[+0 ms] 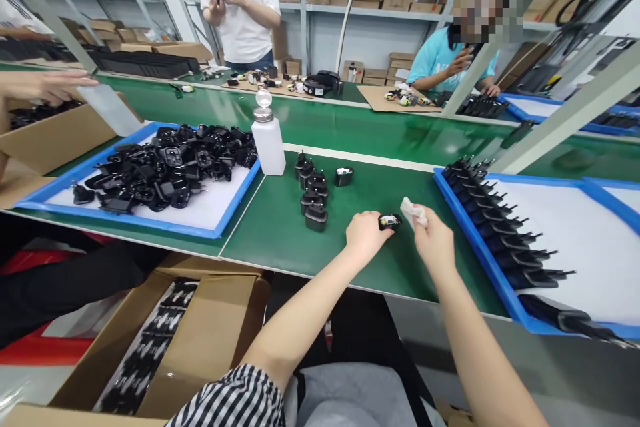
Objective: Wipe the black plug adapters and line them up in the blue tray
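Observation:
My left hand (367,238) grips a black power adapter housing (389,221) on the green bench, its open end facing up with light parts inside. In my right hand (436,240), the fingers pinch a crumpled white cloth (413,211), just right of that housing and apart from it. Beyond my left hand stands another open black housing (344,176). A group of black plug adapters (315,217) stands to its left in a short double row. A white pump bottle (269,143) is upright behind them.
A blue-rimmed tray (220,230) at left holds a heap of black plug parts. Another blue-rimmed tray (475,240) at right has adapters lined along its side. An open carton (210,340) sits below the bench edge. A neighbour's hand (45,85) reaches in at left; other people work opposite.

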The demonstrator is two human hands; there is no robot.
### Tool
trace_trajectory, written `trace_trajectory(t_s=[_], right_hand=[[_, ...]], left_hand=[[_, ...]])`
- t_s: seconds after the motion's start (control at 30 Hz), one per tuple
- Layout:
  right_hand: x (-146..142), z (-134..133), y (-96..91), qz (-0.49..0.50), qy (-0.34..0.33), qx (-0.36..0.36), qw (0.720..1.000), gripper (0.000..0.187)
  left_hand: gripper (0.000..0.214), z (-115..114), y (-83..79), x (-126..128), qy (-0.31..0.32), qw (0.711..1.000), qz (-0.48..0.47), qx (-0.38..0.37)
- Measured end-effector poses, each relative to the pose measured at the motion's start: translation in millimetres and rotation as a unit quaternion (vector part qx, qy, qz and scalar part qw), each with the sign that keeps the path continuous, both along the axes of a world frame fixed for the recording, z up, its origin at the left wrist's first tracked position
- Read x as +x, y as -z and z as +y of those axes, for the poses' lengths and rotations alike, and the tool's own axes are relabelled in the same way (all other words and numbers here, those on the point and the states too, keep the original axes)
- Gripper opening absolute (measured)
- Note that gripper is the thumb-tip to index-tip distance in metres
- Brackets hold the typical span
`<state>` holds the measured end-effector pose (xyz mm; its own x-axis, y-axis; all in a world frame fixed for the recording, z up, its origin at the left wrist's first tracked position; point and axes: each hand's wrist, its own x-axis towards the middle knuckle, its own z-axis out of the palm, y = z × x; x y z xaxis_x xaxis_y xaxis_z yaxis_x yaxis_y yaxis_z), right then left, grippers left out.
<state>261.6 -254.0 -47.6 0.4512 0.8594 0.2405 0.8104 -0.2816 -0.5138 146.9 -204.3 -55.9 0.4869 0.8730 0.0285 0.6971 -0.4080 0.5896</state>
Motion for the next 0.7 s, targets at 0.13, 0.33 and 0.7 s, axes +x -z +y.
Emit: trace_trajectory(t_s=[0.13, 0.33, 0.7], right_hand=[[-22.1, -1.3, 21.8, -0.024, -0.071, 0.043, 0.996, 0.036], [-20.6, -3.4, 34.6, -0.026, -0.215, 0.121, 0.969, 0.040], [12.8, -2.4, 24.7, 0.150, -0.185, 0.116, 0.964, 0.027]], left_hand=[[0.022, 5.0, 3.6, 0.4, -0.008, 1.000, -0.003, -0.003], [0.020, 3.6, 3.6, -2.9, -0.010, 1.000, -0.002, -0.003], [0.026, 4.0, -0.7, -13.2, 0.019, 0.999, -0.004, -0.031]])
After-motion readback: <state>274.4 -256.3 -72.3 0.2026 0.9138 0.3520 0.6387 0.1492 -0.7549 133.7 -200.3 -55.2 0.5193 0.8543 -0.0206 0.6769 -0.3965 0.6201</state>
